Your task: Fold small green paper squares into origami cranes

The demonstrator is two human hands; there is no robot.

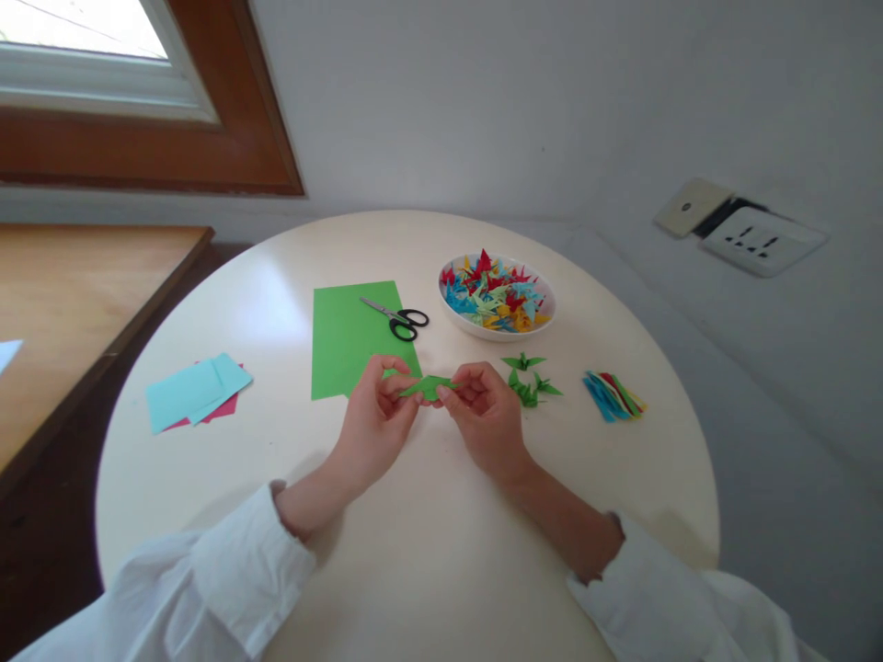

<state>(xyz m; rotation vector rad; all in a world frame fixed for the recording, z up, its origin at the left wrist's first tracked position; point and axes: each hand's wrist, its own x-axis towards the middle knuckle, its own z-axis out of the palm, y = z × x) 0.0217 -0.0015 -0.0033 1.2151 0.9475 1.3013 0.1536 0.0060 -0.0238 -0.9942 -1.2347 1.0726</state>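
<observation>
Between my two hands, over the middle of the table, is a small piece of folded green paper (431, 386). My left hand (378, 411) pinches its left end between thumb and fingers. At the other end, my right hand (488, 418) grips it the same way, the thumb lying on its front. Just beyond my right hand lie several green paper cranes (525, 391). A large green paper sheet (345, 336) lies behind my left hand, with black-handled scissors (398, 317) resting across its right edge.
A white bowl (475, 328) full of colourful paper cranes stands at the back right. To the right lie coloured paper strips (613, 395). Light blue paper pieces (186, 393) overlap red ones at the left. The round white table (428, 552) stands near a wall with a socket (762, 241).
</observation>
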